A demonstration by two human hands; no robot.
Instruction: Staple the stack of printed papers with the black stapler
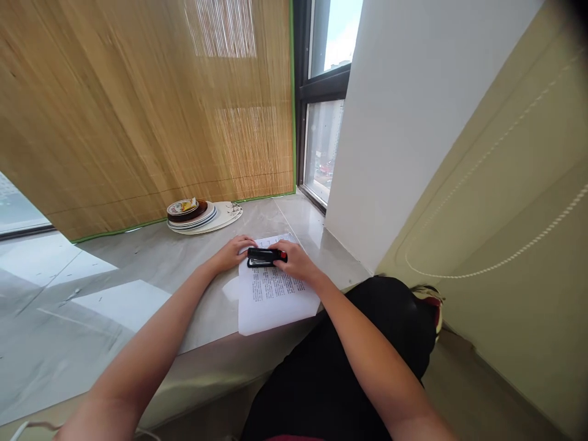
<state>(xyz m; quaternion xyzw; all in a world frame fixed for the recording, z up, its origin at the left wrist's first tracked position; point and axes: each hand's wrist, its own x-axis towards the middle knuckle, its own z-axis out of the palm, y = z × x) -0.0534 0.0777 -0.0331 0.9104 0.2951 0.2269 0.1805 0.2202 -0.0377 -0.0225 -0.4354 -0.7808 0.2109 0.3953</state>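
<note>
Black stapler [265,256] with red tip, frame centre, gripped by right hand [296,259]; left hand [233,252] pressed flat on printed paper [271,294]. Grey marble sill [151,269]; bamboo blind [138,110] upper left.

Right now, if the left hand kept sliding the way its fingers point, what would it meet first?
The left hand points right, toward the black stapler on the printed paper; it would likely meet that first, if not already touching.

My pale stone windowsill [151,257] carries a printed sheet [273,294] overhanging its near edge, a black stapler [265,257] on the sheet, and stacked plates [202,215] at its far edge.
</note>
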